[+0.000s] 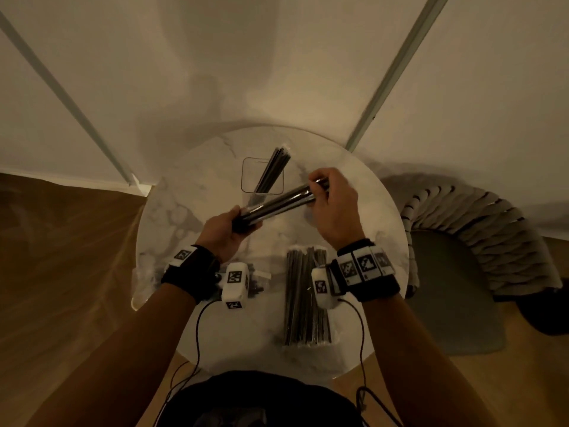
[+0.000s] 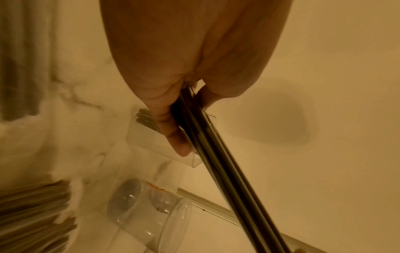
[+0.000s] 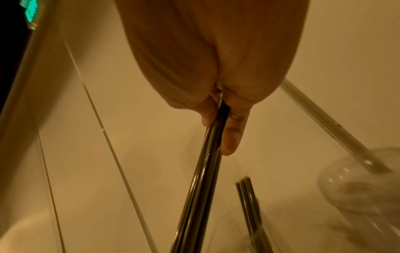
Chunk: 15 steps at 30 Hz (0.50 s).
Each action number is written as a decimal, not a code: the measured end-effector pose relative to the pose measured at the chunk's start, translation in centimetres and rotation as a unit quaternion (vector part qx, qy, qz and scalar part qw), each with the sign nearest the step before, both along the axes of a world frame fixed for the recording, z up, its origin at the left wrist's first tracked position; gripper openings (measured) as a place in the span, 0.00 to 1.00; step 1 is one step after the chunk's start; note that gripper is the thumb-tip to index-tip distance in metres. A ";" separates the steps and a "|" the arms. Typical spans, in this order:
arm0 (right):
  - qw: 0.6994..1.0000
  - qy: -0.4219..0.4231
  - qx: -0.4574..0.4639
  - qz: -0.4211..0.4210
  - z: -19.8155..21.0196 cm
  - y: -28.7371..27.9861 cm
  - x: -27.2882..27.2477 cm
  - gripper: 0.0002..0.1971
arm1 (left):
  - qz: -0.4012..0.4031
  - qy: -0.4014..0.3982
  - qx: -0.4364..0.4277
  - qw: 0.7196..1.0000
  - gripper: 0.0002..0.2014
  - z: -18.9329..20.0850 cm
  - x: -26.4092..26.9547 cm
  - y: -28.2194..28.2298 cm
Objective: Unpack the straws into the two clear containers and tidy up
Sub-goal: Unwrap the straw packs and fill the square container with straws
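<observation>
Straws, a dark wrapped bundle [image 1: 278,203], held in the air between both hands, long axis running from low-left to upper-right across the body. Left hand [image 1: 226,231] wraps the near end, fingers curled round it; right hand [image 1: 334,204] pinches the far end, fingertips at the wrapper's tip. Square clear container [image 1: 262,175] stands just beyond the bundle's middle, a few straws already leaning in it; the right hand is the nearer to it. Round clear container [image 2: 149,210] shows on the left wrist view, lying close by. Another wrapped pack [image 1: 306,295] lies flat near the table edge. Surface: round white marbled table [image 1: 172,211]. Pale wall behind, wooden floor, woven chair [image 1: 471,238] to the right.
</observation>
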State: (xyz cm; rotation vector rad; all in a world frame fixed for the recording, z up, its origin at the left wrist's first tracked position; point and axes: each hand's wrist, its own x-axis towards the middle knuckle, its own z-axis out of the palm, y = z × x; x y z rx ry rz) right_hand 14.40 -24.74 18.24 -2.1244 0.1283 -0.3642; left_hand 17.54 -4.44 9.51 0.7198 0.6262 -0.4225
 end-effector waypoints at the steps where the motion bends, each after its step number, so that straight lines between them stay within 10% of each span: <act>1: 1.000 -0.013 -0.002 0.002 0.8 -0.3 0.7 0.06 | -0.009 -0.020 0.002 1.000 0.12 0.5 0.6 -0.1; 10: 0.998 -0.054 -0.034 0.012 5.9 -3.0 6.9 0.06 | -0.050 -0.102 0.157 0.981 0.15 2.8 5.4 0.6; 15: 0.996 -0.052 -0.074 0.012 4.7 -3.9 9.7 0.08 | -0.133 -0.169 0.489 0.846 0.17 0.0 6.9 0.5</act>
